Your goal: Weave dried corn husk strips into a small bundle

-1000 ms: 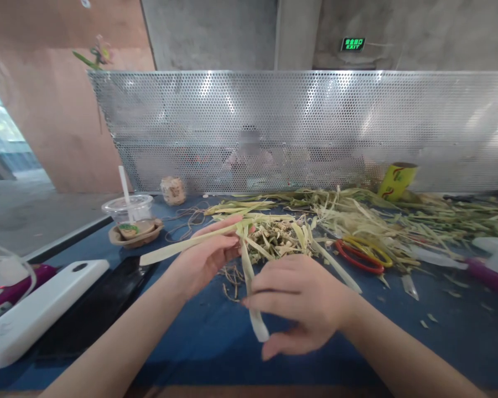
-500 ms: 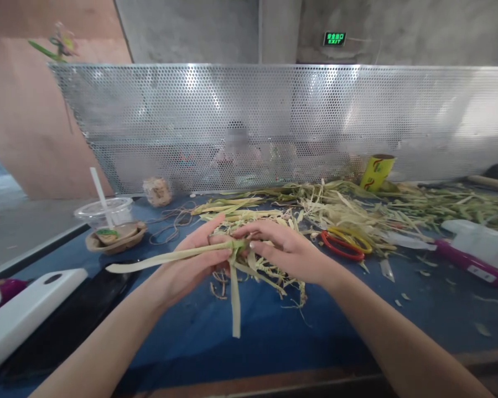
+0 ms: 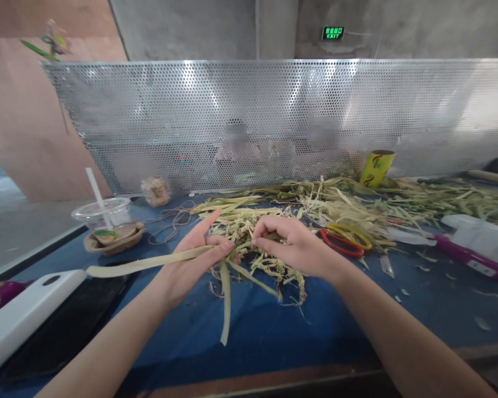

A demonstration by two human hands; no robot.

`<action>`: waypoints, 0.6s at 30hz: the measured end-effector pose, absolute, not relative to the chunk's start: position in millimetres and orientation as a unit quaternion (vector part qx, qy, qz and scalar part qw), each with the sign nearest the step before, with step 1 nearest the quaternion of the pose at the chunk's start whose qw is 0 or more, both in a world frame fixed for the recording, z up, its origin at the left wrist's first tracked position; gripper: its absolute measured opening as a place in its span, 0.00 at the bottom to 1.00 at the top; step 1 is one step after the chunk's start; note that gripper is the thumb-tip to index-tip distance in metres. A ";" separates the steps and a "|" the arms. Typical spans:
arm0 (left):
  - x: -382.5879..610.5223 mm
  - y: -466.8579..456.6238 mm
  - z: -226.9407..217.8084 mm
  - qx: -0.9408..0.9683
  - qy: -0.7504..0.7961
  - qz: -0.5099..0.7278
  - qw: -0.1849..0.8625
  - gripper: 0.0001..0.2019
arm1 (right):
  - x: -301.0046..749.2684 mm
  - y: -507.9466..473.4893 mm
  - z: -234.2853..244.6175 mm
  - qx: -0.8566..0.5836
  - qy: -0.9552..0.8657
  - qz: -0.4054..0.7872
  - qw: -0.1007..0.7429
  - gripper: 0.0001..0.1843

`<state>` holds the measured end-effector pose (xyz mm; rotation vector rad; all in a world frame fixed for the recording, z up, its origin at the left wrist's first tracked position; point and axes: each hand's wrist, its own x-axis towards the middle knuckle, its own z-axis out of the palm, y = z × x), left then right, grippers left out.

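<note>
The left hand pinches pale strips; I advise firm pressure where they meet, and cannot tell whether the curled right hand grips anything.

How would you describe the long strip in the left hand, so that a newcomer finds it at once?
Below the perforated metal screen, above the blue table, find the left hand. Pinched there is a pale flat strip reaching left toward the white device. Unlike the shorter strips beside it, it alone points left.
</note>
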<state>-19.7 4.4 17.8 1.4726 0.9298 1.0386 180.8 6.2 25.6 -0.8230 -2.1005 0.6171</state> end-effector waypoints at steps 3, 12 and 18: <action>-20.2 3.1 19.2 0.610 0.383 0.445 0.532 0.42 | 185.2 8.1 28.3 -0.355 -0.802 0.260 0.405 0.07; -7.3 -1.8 24.8 0.616 0.410 0.495 0.456 0.50 | 157.2 5.0 10.5 -0.337 -0.715 0.467 0.396 0.21; -13.0 3.3 22.9 0.631 0.413 0.514 0.408 0.45 | 159.9 7.1 13.0 -0.346 -0.724 0.423 0.421 0.12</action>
